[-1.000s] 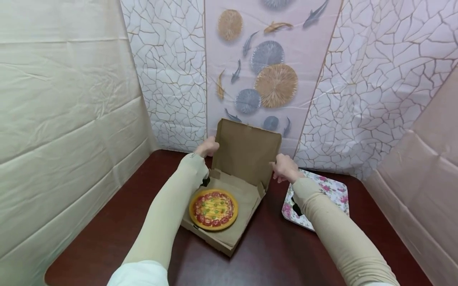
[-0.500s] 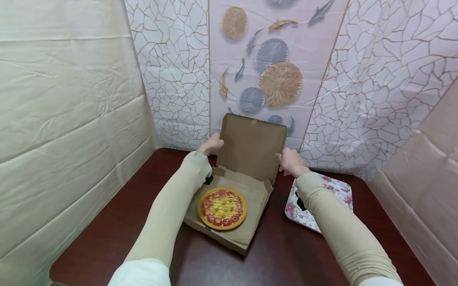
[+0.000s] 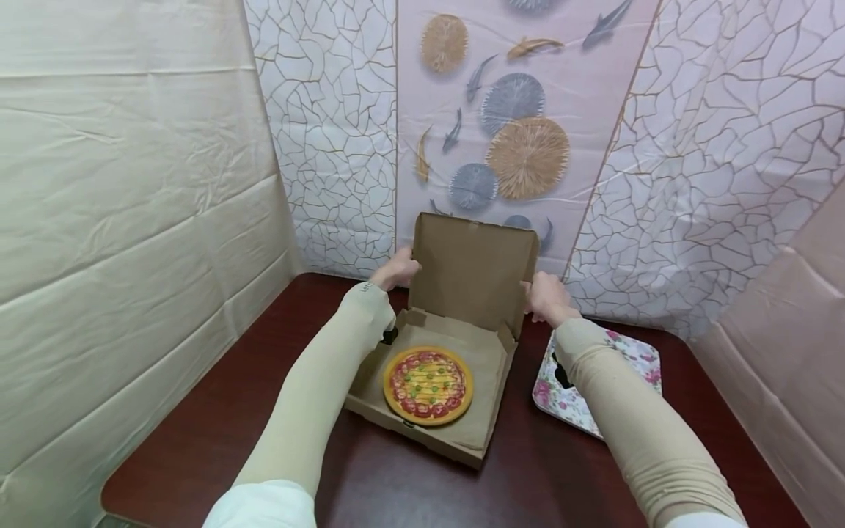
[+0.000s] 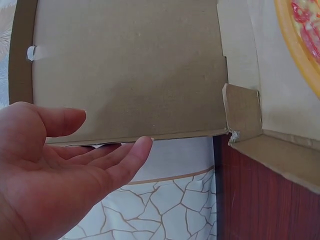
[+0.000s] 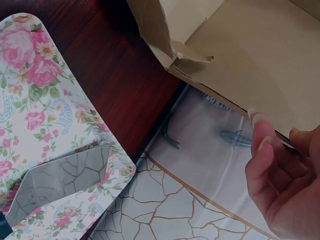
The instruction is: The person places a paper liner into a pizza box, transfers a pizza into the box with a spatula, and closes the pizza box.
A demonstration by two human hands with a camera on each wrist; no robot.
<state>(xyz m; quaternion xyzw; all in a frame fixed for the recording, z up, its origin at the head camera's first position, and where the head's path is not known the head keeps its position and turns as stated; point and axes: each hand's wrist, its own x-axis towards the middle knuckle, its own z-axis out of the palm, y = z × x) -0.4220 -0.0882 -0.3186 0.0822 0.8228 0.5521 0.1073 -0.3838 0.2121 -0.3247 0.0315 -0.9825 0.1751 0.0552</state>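
A cardboard pizza box (image 3: 487, 367) lies on the table with its lid (image 3: 472, 271) raised nearly upright. Inside it is a round pizza (image 3: 429, 385) with a yellow rim. My left hand (image 3: 398, 270) holds the lid's left edge; the left wrist view shows its thumb over the inner face and the fingers (image 4: 127, 162) along the outside. At the opposite edge, my right hand (image 3: 549, 297) pinches the lid between thumb and curled fingers (image 5: 262, 155).
A flower-patterned tray (image 3: 640, 356) lies right of the box, partly under my right forearm. On it, the right wrist view shows a flat metal spatula (image 5: 65, 175) with a dark handle. A patterned cloth (image 3: 343, 147) hangs close behind the table (image 3: 264, 381).
The box has turned a little, its front swinging to the right with the pizza inside. Both hands stay at the lid's edges. The head view has shifted slightly left.
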